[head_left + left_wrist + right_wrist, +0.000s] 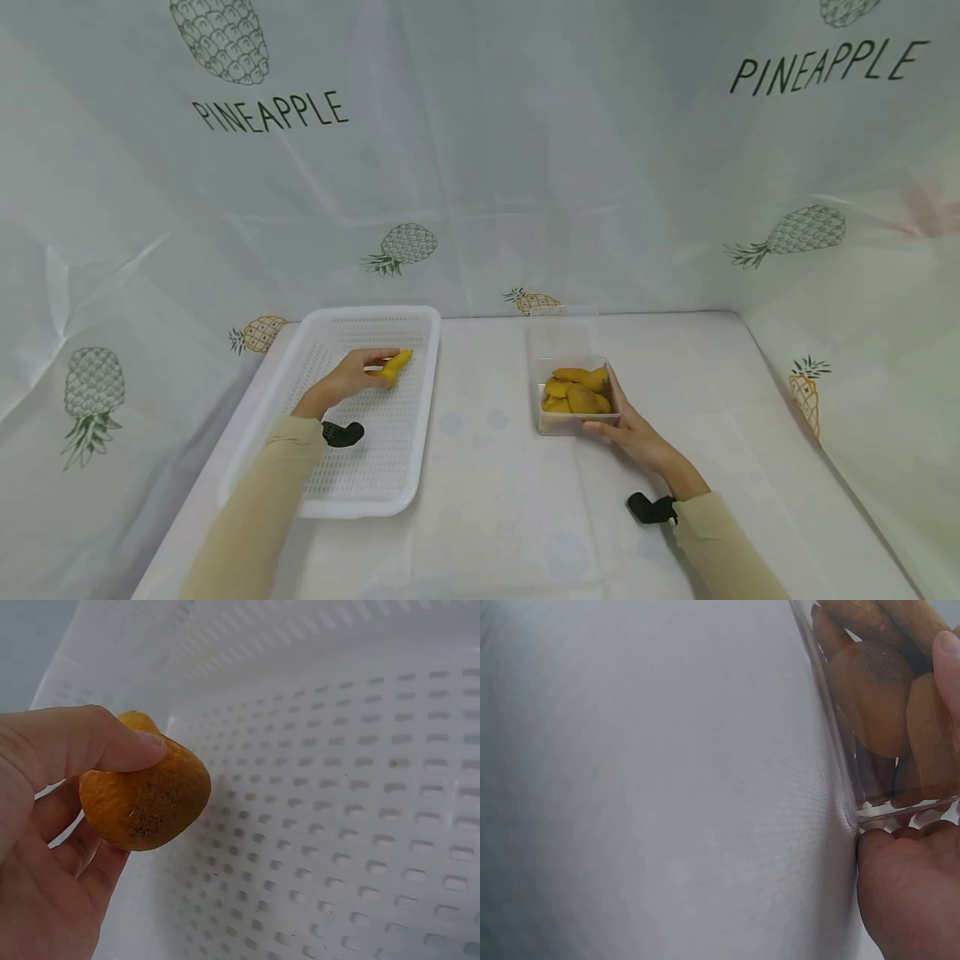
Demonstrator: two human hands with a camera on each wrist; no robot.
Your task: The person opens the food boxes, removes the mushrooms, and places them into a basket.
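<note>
My left hand (pixel 351 379) pinches a yellow gourd-shaped fruit (pixel 397 364) over the far part of a white perforated plastic basket (pixel 423 450). In the left wrist view, the thumb lies across the fruit (pixel 146 799), whose bumpy orange-yellow skin has a rough brown patch at one end. Several similar yellow fruits (pixel 581 398) fill a clear plastic box (pixel 558 425) on the right. My right hand (pixel 633 433) grips this box at its right side and near corner, the thumb along the front wall. Through the box wall, the right wrist view shows more fruits (pixel 874 697).
A clear lid (pixel 562 335) stands raised behind the box. Behind the table (pixel 487 500) hangs a pale curtain (pixel 480 167) printed with pineapples. Both wrists carry black camera mounts (pixel 651 508). No other fruit shows on the visible basket floor (pixel 360 825).
</note>
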